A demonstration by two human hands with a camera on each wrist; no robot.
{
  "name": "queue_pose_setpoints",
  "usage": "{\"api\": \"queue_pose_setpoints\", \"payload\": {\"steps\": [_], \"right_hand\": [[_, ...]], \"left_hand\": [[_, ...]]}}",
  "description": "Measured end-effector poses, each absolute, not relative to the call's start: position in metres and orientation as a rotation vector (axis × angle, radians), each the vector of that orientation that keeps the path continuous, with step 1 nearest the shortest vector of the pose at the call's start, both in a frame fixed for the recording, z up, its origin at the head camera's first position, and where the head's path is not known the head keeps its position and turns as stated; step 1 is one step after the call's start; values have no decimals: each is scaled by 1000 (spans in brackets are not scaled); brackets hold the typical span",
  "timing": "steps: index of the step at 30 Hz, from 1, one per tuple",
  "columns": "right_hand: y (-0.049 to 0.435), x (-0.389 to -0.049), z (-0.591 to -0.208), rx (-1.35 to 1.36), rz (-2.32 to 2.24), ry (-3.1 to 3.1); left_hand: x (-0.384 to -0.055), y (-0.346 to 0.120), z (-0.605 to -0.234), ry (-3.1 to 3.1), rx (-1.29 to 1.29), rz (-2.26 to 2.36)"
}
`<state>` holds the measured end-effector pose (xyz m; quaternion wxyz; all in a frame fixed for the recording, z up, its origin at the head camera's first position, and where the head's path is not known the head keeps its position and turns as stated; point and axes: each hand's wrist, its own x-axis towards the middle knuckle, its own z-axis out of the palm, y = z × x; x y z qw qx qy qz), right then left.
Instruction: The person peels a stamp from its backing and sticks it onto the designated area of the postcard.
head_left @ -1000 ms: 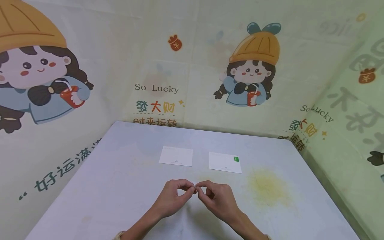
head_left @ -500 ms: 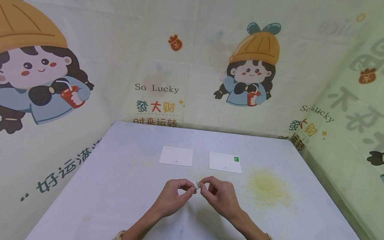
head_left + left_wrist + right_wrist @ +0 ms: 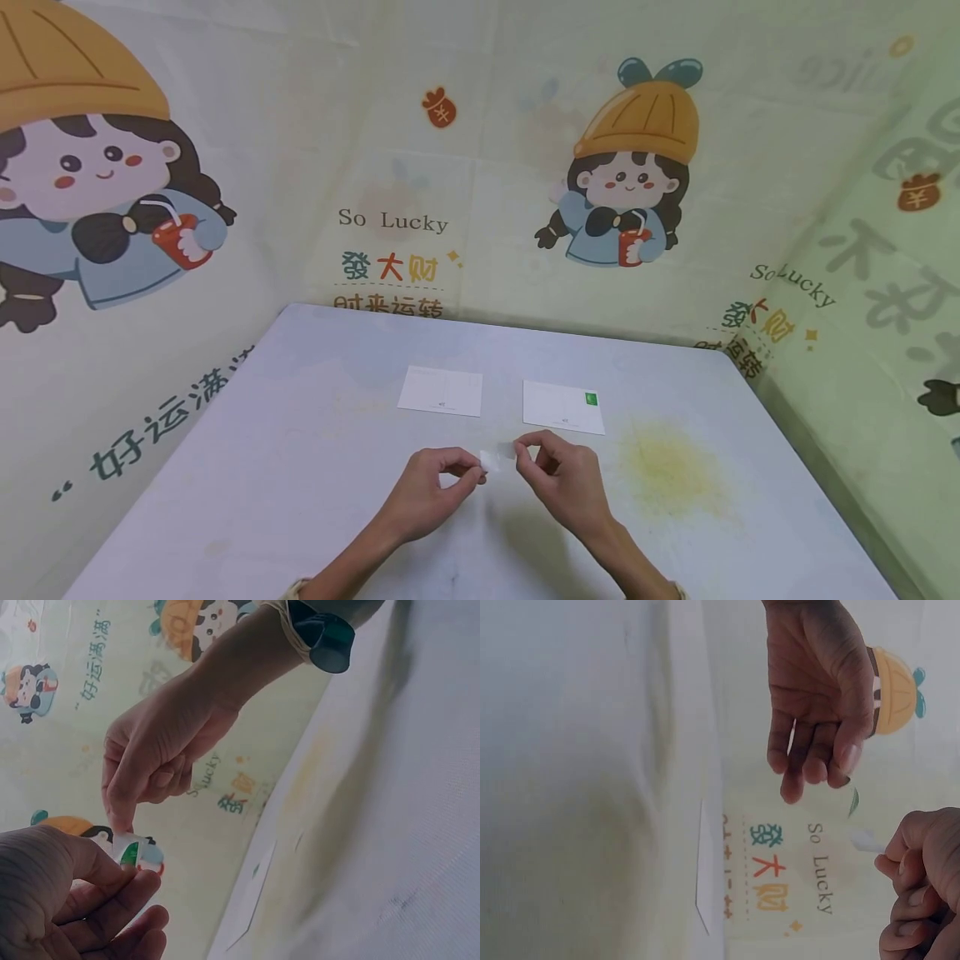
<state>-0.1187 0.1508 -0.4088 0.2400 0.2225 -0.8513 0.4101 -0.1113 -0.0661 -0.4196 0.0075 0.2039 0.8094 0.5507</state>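
My left hand (image 3: 433,492) pinches a small green stamp sticker (image 3: 130,853) between thumb and index finger, above the table. Facing it, my right hand (image 3: 564,482) pinches a thin whitish piece, which looks like backing film (image 3: 865,841), with thumb and index finger. In the head view a pale, see-through patch spans the gap between the two hands. Whether sticker and film are still joined cannot be made out. Beyond the hands lie two white cards: a left card (image 3: 440,391) without a stamp, and a right card (image 3: 561,407) bearing a green stamp (image 3: 591,399) at its upper right.
The white table (image 3: 322,467) has a yellow stain (image 3: 671,468) right of the hands. Printed cloth walls (image 3: 495,167) rise behind the table and along both sides.
My right hand has moved right and slightly up, away from the left one. A pale film now shows in the widened gap. The left hand stays nearly in place.
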Motion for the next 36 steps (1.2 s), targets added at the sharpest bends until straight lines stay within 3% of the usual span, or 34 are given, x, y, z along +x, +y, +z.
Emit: {"api": "queue_pose_setpoints", "payload": {"steps": [28,36], "right_hand": [[168,-124,-418,500,1111,-2351],[164,-117,-419,719,1082,-2300]], "left_hand": [[-113,-65,-423,2559,584,1696],[-111,-64,-422,2535,554,1699]]}}
